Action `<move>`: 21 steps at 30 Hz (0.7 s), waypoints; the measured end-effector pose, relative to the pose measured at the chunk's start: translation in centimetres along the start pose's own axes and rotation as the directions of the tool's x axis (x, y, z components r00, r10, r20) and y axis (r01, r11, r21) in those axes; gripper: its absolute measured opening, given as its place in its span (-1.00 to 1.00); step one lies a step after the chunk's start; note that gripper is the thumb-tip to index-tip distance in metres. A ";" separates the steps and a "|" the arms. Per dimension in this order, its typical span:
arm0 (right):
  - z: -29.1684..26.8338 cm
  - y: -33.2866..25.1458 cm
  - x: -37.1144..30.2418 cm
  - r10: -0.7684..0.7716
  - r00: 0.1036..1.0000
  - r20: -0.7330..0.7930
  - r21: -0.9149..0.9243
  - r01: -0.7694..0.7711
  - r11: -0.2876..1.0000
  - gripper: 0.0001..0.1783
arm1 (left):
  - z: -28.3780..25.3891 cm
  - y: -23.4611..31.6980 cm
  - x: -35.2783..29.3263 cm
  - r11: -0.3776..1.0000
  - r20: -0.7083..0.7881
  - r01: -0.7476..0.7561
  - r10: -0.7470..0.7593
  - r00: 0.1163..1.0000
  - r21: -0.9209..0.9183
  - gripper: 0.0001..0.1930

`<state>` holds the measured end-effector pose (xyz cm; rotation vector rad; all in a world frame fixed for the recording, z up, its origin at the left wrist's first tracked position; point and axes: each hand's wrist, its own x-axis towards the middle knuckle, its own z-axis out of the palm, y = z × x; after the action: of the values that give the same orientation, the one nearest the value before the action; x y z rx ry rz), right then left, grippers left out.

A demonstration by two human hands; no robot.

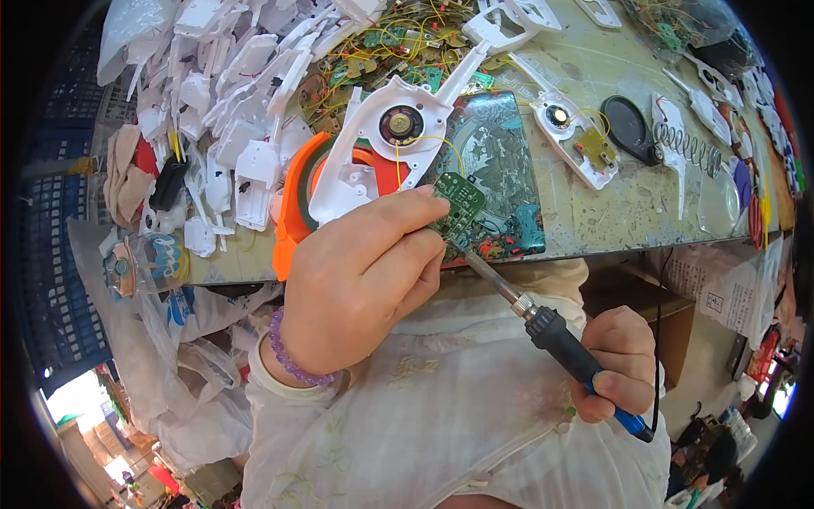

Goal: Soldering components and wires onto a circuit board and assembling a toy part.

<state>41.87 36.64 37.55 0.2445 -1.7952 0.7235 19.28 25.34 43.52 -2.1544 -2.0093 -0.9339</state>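
Observation:
Between the thumb and fingers of my left hand point(365, 271) is a small green circuit board point(462, 202), held over a dark, scarred work mat point(513, 178). A thin yellow wire runs from the board to a round speaker point(401, 125) set in a white plastic housing point(360, 170). That housing leans on an orange tape dispenser point(291, 225). My right hand point(619, 365) is closed round the black and blue handle of a soldering iron point(564, 343). The iron's tip points up and left to the board's lower edge; whether it touches cannot be made out.
White plastic parts point(246, 93) are heaped at the far left. Wired circuit boards point(398, 42) lie piled at the back. To the right are another white housing with a speaker point(572, 127), a black oval lid point(626, 123) and a coiled metal spring point(687, 146). Plastic bags point(178, 365) hang at the lower left.

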 end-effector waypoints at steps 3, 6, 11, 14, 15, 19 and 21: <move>0.1 0.0 0.0 0.002 1.000 0.010 0.010 -0.002 1.000 -0.71 | 0.0 -0.1 -0.1 1.000 -0.003 0.002 -0.002 1.000 0.000 -0.80; 0.2 0.0 -0.1 -0.005 1.000 -0.015 -0.001 0.005 1.000 -0.70 | 0.1 0.0 -0.2 1.000 -0.003 0.003 -0.003 1.000 0.003 -0.79; 0.3 0.1 -0.2 -0.039 0.990 -0.135 -0.034 0.034 0.999 -0.70 | 0.1 0.0 0.0 1.000 -0.007 -0.003 0.003 1.000 0.004 -0.79; 0.1 -0.1 -0.1 -0.027 0.984 -0.177 -0.078 0.014 0.997 -0.70 | 0.0 0.0 0.1 1.000 -0.004 -0.008 0.008 1.000 -0.008 -0.79; 0.0 -0.2 -0.2 -0.031 0.983 -0.179 -0.075 0.017 0.997 -0.70 | 0.0 0.1 0.1 1.000 0.000 -0.004 0.004 1.000 -0.003 -0.79; -0.2 -0.3 -0.6 -0.001 0.977 -0.212 -0.116 -0.024 0.993 -0.69 | -0.3 0.2 0.0 1.000 0.020 0.013 -0.013 1.000 0.007 -0.79; -0.4 -0.4 -0.7 -0.001 0.975 -0.222 -0.131 -0.029 0.991 -0.68 | -0.3 0.2 0.1 1.000 0.026 0.009 -0.009 1.000 0.005 -0.79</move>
<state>42.66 36.46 37.15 0.0588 -1.6254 0.6118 19.33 25.23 43.84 -2.1678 -2.0318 -0.9059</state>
